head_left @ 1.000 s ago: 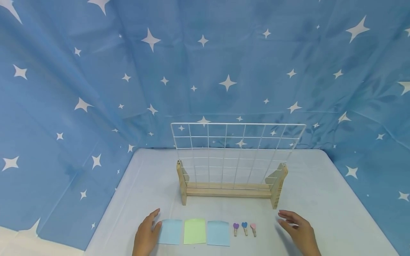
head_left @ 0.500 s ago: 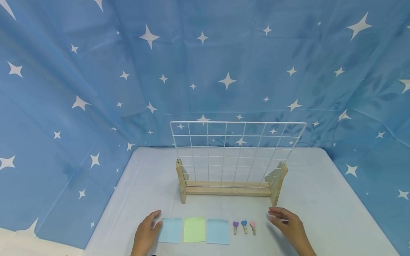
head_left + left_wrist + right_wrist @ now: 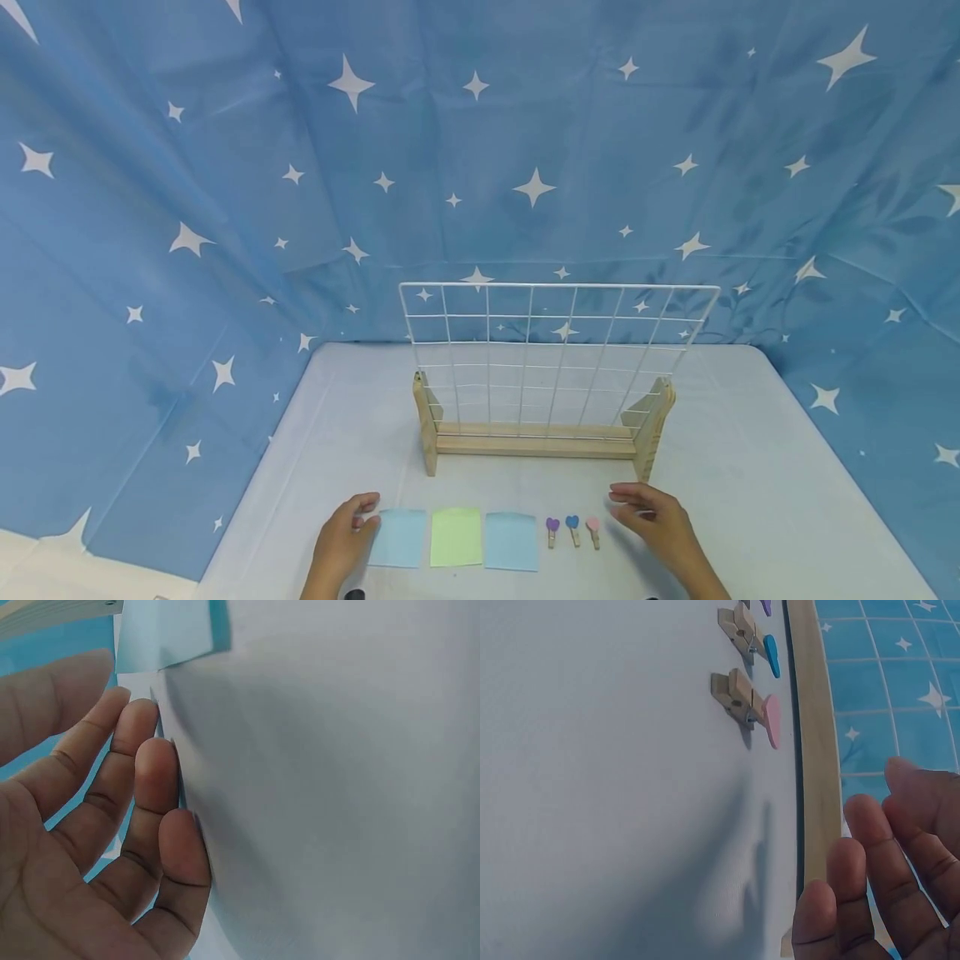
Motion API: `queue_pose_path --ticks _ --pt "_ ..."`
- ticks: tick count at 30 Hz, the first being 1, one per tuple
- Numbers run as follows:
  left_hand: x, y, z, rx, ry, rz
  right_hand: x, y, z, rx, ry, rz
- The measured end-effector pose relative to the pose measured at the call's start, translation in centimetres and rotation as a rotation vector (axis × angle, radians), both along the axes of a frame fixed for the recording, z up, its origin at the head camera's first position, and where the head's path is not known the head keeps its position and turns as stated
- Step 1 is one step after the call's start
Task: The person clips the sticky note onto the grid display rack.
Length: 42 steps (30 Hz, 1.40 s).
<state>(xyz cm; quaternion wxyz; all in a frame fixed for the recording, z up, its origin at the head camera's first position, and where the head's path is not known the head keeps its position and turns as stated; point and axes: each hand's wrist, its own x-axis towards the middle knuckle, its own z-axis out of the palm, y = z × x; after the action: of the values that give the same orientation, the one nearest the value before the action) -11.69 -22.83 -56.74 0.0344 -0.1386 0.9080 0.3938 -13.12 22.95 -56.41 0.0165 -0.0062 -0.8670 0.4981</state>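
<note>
Three sticky notes lie in a row on the white table: a blue one (image 3: 397, 538), a light green one (image 3: 456, 537) and another blue one (image 3: 511, 542). To their right are three small wooden clothespins with heart tops: purple (image 3: 552, 532), blue (image 3: 573, 531) and pink (image 3: 592, 533). My left hand (image 3: 342, 537) is at the left edge of the left blue note, fingers relaxed and nothing held. Just right of the pink clothespin, my right hand (image 3: 654, 525) hovers with loosely bent fingers, holding nothing; its shadow falls on the table in the right wrist view.
Behind the notes and clothespins stands a white wire grid (image 3: 558, 358) in a wooden base (image 3: 536, 446). A blue curtain with white stars (image 3: 480, 167) hangs around the table's back and sides. The white tabletop (image 3: 750, 467) extends to both sides of the stand.
My right hand has moved left, nearer to the pink clothespin. The left hand has stayed almost in place, and the notes and clothespins lie as before.
</note>
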Motion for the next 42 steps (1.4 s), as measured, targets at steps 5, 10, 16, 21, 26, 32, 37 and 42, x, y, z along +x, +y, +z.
queue_pose_path --ticks 5,10,16,21,26,32,37,42 --pt "-0.2 -0.3 -0.2 0.007 -0.015 -0.014 -0.2 -0.5 -0.2 -0.001 0.011 0.062" --pt "-0.4 -0.5 -0.4 0.001 -0.013 -0.019 -0.3 -1.0 -0.6 0.028 0.093 0.185" --pt "-0.7 -0.6 -0.3 -0.006 -0.018 -0.030 -0.8 -1.8 -0.9 0.016 0.115 0.300" --pt "-0.8 -0.5 -0.1 0.008 -0.028 -0.029 -1.3 -2.7 -0.8 0.013 0.094 0.348" --pt "-0.7 -0.5 -0.2 0.001 -0.016 -0.044 -1.6 -3.7 -0.7 0.010 0.059 0.386" --pt "-0.7 -0.5 -0.3 -0.015 0.002 -0.050 -1.9 -4.7 -0.9 0.046 0.053 0.392" --pt "-0.7 -0.4 -0.4 -0.041 0.006 -0.047 -2.2 -5.3 -1.2 0.124 -0.007 0.389" --pt "-0.7 -0.2 -0.4 -0.063 0.009 -0.042 -2.4 -5.6 -1.6 0.160 -0.004 0.399"
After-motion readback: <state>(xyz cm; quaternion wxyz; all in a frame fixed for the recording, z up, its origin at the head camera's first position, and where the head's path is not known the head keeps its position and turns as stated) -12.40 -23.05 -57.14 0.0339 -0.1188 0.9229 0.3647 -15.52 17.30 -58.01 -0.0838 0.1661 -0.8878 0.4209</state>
